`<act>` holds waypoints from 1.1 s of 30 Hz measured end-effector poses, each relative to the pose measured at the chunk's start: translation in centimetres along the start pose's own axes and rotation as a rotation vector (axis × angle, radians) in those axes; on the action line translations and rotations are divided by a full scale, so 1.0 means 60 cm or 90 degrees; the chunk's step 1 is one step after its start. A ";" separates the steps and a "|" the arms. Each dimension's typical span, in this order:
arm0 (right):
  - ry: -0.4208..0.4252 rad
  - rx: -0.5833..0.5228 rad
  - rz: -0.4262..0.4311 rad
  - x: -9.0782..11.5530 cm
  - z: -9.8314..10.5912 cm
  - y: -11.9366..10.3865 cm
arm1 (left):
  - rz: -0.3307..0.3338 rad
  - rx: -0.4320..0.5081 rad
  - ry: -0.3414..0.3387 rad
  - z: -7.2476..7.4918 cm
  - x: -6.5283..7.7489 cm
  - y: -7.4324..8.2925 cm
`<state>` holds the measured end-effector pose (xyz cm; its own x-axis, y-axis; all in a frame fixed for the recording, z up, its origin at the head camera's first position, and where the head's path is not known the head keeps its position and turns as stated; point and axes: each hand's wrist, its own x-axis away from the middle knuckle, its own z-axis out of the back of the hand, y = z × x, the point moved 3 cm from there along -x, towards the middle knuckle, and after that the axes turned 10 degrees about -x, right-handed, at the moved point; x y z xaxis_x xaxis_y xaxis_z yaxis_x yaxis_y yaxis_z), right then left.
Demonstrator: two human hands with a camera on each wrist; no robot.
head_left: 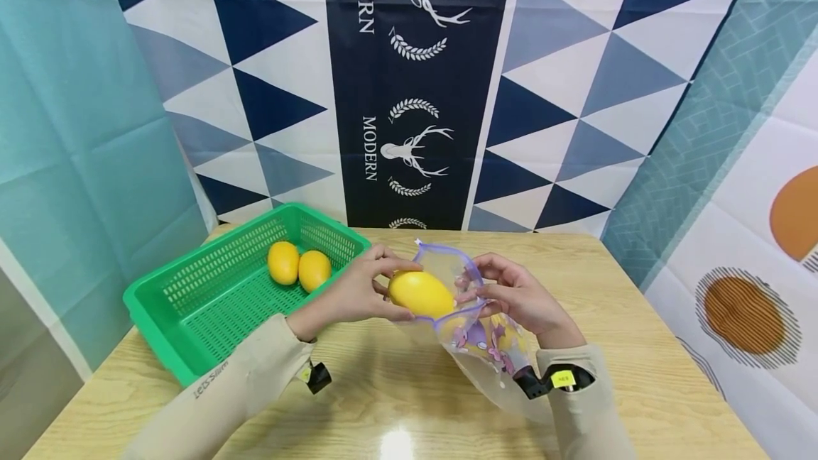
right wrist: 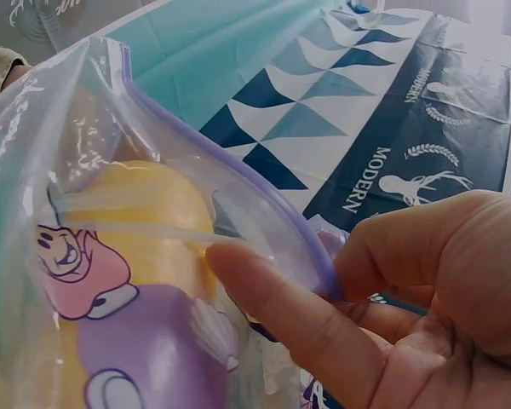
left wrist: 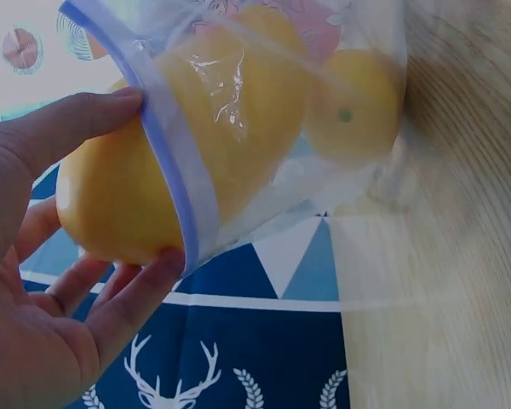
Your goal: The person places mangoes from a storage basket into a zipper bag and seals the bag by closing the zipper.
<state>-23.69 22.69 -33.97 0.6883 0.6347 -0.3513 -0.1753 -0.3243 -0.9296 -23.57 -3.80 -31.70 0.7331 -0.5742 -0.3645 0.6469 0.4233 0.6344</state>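
My left hand (head_left: 367, 288) grips a smooth yellow mango (head_left: 418, 292) at the mouth of a clear zip bag (head_left: 473, 357). The mango's front part is inside the bag, as the left wrist view shows, and its rear end sticks out past the purple zip rim. My left thumb and fingertips also touch that rim. On the other side, my right hand (head_left: 520, 297) pinches the bag's edge and holds the mouth open. Another yellow fruit (left wrist: 353, 106) lies deeper in the bag, partly hidden behind the printed cartoon figures.
A green plastic basket (head_left: 224, 314) stands on the left of the wooden table (head_left: 358, 410), with two orange-yellow mangoes (head_left: 283, 263) inside. Patterned cloth (head_left: 281, 91) hangs behind the table and along both sides.
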 end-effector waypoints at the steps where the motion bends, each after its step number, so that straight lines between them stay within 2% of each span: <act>1: 0.000 -0.003 0.001 -0.001 -0.001 0.001 | -0.003 0.001 -0.008 -0.001 0.000 -0.001; 5: 0.000 -0.018 0.003 -0.003 -0.002 0.002 | -0.011 0.020 -0.032 -0.008 -0.003 -0.003; 13: 0.020 -0.017 0.015 -0.002 -0.003 -0.003 | -0.039 0.111 -0.053 -0.025 -0.012 -0.004; 18: 0.022 -0.010 0.042 0.001 0.000 -0.009 | -0.053 0.144 -0.076 -0.025 -0.019 0.003; 21: 0.028 -0.004 0.058 0.003 0.001 -0.013 | -0.055 0.143 -0.100 -0.024 -0.020 0.008; 25: 0.033 -0.004 0.070 0.006 0.002 -0.018 | -0.078 0.105 -0.123 -0.021 -0.018 0.015; 29: 0.027 -0.016 0.081 0.006 0.002 -0.020 | -0.111 0.079 -0.124 -0.016 -0.015 0.020; 33: 0.027 -0.024 0.083 0.006 0.000 -0.022 | -0.116 0.074 -0.119 -0.009 -0.012 0.023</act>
<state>-23.20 23.37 -32.87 0.6903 0.5556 -0.4634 -0.2397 -0.4287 -0.8711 -23.10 -2.42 -30.91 0.5486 -0.7569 -0.3553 0.7282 0.2237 0.6479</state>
